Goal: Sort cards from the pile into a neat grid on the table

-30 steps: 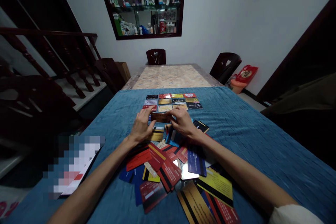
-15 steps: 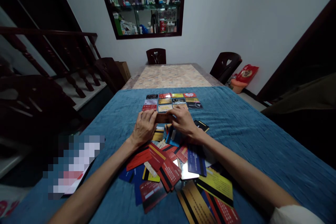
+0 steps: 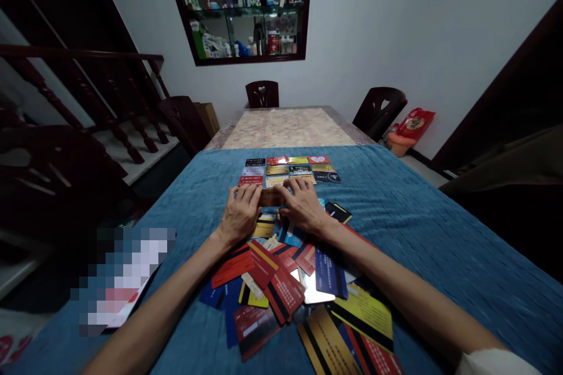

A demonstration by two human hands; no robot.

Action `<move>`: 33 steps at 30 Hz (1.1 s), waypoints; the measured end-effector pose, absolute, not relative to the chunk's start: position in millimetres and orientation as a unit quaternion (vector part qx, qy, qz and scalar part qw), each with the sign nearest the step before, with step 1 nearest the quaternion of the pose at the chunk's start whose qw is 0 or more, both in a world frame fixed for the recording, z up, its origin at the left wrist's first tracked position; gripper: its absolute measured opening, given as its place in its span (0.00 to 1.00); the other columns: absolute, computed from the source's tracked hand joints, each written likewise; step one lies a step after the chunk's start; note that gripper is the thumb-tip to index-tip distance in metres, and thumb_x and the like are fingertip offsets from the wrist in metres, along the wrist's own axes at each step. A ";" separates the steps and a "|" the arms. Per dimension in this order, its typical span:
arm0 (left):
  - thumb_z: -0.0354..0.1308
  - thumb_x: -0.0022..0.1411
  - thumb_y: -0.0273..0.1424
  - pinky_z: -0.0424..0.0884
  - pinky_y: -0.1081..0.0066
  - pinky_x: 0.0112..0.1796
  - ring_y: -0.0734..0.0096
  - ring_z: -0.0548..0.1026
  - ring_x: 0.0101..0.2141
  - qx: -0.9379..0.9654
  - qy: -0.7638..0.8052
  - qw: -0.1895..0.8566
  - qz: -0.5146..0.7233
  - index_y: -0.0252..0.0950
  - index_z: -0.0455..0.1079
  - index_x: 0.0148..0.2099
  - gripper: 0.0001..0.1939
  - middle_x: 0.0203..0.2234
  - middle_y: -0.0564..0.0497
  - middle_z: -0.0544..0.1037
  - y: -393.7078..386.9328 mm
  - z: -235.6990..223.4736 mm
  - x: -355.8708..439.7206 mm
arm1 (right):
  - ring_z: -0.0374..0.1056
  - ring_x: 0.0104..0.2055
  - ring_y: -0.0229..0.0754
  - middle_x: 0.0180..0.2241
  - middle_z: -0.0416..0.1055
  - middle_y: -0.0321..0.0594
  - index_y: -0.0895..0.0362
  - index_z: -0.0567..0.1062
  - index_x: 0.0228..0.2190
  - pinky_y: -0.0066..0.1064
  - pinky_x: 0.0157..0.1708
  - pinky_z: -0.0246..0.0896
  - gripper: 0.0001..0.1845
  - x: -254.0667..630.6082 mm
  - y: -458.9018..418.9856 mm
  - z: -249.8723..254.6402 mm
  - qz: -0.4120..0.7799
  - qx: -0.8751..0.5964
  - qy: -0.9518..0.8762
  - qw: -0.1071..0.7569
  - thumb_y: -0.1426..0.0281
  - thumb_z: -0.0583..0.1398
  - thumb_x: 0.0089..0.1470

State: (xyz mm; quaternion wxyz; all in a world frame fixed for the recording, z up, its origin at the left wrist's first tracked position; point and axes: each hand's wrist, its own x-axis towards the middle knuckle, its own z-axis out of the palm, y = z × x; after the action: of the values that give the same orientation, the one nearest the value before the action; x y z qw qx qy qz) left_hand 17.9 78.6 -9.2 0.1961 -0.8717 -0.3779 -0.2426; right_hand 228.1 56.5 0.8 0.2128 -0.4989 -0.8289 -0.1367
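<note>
Between my two hands, a brownish card (image 3: 271,198) is held by its ends, tilted up near the closest row of laid-out cards. My left hand (image 3: 241,208) is closed on its left end. The fingers of my right hand (image 3: 303,204) are bent over its right end. Just beyond, several cards lie in neat rows, among them a gold card (image 3: 277,170) and a black card (image 3: 329,177). On my side of the hands spreads a loose, overlapping pile of cards, with a yellow card (image 3: 367,315), a blue card (image 3: 331,274) and a red card (image 3: 284,290).
A blue cloth (image 3: 176,211) covers the near part of the table (image 3: 285,126). At the left edge lies a flat object (image 3: 132,281), blurred out by pixelation. Dark wooden chairs (image 3: 378,111) stand around the far part, and a railing (image 3: 88,54) runs along the left.
My right hand has shifted slightly, its fingers reaching a little further over the card. My left hand has barely moved, and the card stays between them.
</note>
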 end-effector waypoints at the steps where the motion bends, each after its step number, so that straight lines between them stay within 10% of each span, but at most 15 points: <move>1: 0.51 0.64 0.29 0.62 0.49 0.54 0.47 0.67 0.54 -0.872 -0.379 0.196 -0.240 0.29 0.64 0.62 0.24 0.52 0.33 0.73 78.7 -9.5 17.8 | 0.56 0.53 0.58 0.53 0.66 0.53 0.54 0.67 0.56 0.45 0.50 0.50 0.31 228.0 56.5 0.5 -0.136 -0.500 -0.829 0.211 0.67 0.65 0.52; 33: 0.59 0.59 0.29 0.67 0.52 0.48 0.49 0.67 0.53 -0.898 -0.397 0.081 -0.170 0.33 0.66 0.56 0.22 0.52 0.39 0.73 152.7 22.8 46.3 | 0.58 0.53 0.57 0.54 0.67 0.52 0.56 0.71 0.51 0.42 0.42 0.61 0.23 254.0 128.4 24.5 -0.078 -0.549 -0.824 0.117 0.68 0.64 0.52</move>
State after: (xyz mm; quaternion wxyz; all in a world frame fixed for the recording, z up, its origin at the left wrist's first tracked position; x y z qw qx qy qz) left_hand 46.3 152.7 22.8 0.0807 -0.8983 -0.3970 -0.1702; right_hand 254.0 128.4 24.5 0.1172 -0.5487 -0.8241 -0.0780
